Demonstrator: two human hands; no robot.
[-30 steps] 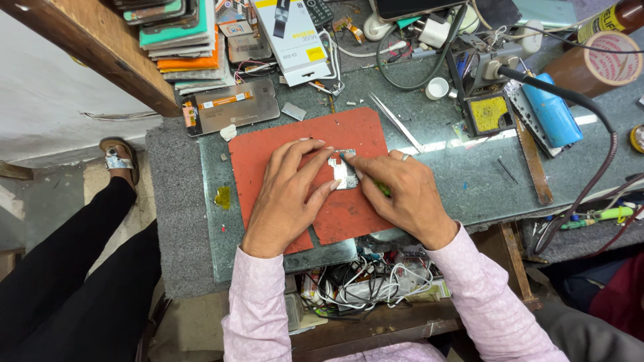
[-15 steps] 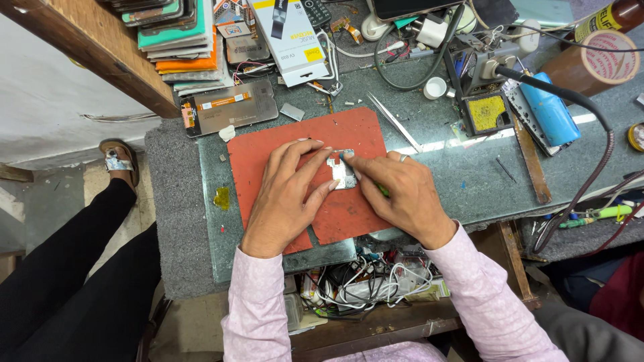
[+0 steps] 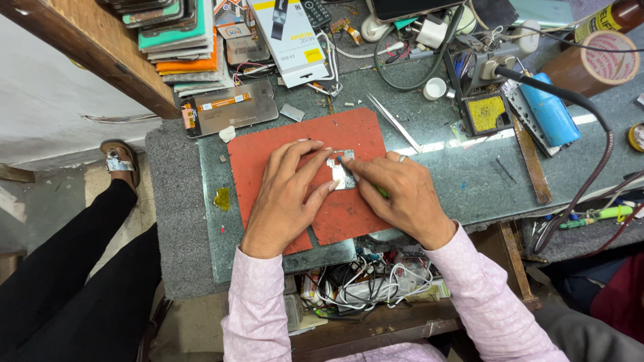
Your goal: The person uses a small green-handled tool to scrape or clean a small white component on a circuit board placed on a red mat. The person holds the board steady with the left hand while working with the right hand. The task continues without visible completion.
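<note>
1. The small silvery part point(image 3: 342, 173) lies near the middle of the red mat point(image 3: 349, 214), half covered by fingertips; what kind of part it is cannot be made out, perhaps a metal shield or small board.
2. The left hand point(image 3: 285, 198) lies flat on the mat, fingers spread and pointing toward 1 o'clock; its thumb and forefinger press the part's left and lower edges without closing round it.
3. The right hand point(image 3: 402, 194) comes in from 4 o'clock, fingers curled, with the forefinger tip on the part's right edge. A green sliver point(image 3: 381, 192) shows under its fingers, so it seems to grip a thin tool, most of which is hidden. One ring sits on a finger.
4. The mat's lower edge is notched at 6 o'clock and partly covered by both hands.
5. One pair of tweezers point(image 3: 394, 122) lies at 1 o'clock from the part, off the mat on the glass top point(image 3: 456, 181).
6. One opened phone point(image 3: 228, 107) lies at 10 o'clock and one yellow sponge tray point(image 3: 488, 112) at 2 o'clock.
7. One tape roll point(image 3: 607, 57) is cut by the right edge, and a stack of phone cases point(image 3: 178, 40) by the top edge.
8. One blue tool point(image 3: 547, 110) lies beside the tray.
9. A tangle of wires point(image 3: 365, 285) lies below the table edge, too many to count.
10. Another person's dark-clad leg point(image 3: 74, 268) and one sandal point(image 3: 121, 161) show at 8 o'clock.
</note>
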